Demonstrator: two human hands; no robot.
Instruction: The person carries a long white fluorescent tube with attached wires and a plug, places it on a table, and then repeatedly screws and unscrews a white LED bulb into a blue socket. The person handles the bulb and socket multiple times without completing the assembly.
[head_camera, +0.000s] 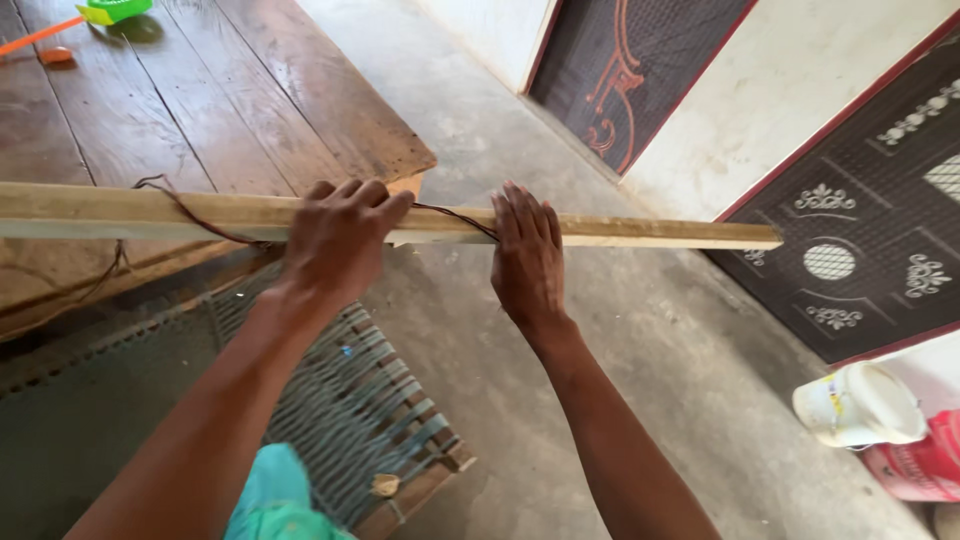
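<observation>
A long wooden batten (620, 233) lies almost level across the view, its long axis running left to right, one end resting over the edge of the plank-topped wooden counter (250, 90) and the other end reaching out free above the concrete floor (640, 340). Both hands are on its middle stretch, side by side and a short way apart. The left hand (335, 235) comes in from below left, forearm raised, and its fingers (375, 193) curl over the top edge of the batten, gripping it from above. The right hand (528, 255) is flat and spread, palm against the near face, fingers (520, 205) straight and pointing up over the wood, pressing rather than clasping. A thin dark cord (455, 214) runs along the batten from the left hand to the right hand's fingers, and loops back over the wood toward the counter. Below the arms sits a woven-strap seat (370, 410). At the far right stand a white plastic tub (860, 402) and patterned dark door panels (860, 220).
</observation>
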